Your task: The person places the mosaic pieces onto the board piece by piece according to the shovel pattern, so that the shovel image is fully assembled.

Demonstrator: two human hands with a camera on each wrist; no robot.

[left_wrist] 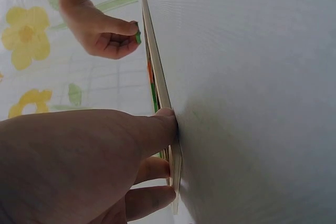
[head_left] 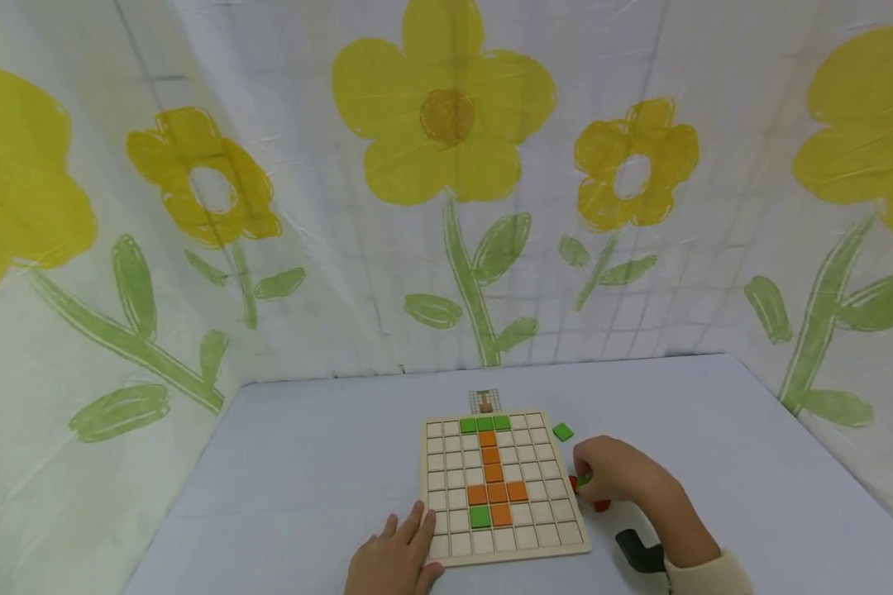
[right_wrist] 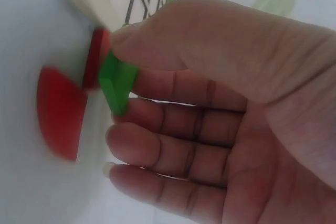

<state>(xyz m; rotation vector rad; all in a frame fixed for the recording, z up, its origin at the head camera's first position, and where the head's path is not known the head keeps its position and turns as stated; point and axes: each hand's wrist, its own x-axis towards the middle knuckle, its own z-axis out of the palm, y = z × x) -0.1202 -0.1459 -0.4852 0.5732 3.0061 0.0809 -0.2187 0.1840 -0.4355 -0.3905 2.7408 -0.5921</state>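
A square wooden grid board [head_left: 546,535] lies on the white table, with green tiles [head_left: 485,424] along its far row and orange tiles [head_left: 494,473] running down the middle. My left hand [head_left: 394,558] rests at the board's near left corner, fingers on the left edge and thumb at the near edge. Just past the right edge, my right hand [head_left: 621,471] pinches a green tile [right_wrist: 119,80] between thumb and fingers. Below that tile in the right wrist view lie red pieces [right_wrist: 60,114], one of them close to the board.
Another green tile [head_left: 563,431] lies loose beside the board's far right corner. Behind the board is a small card [head_left: 484,402] with a printed grid pattern. A white curtain [head_left: 327,273] with yellow flowers stands behind the table. A dark band [head_left: 640,552] is at my right wrist.
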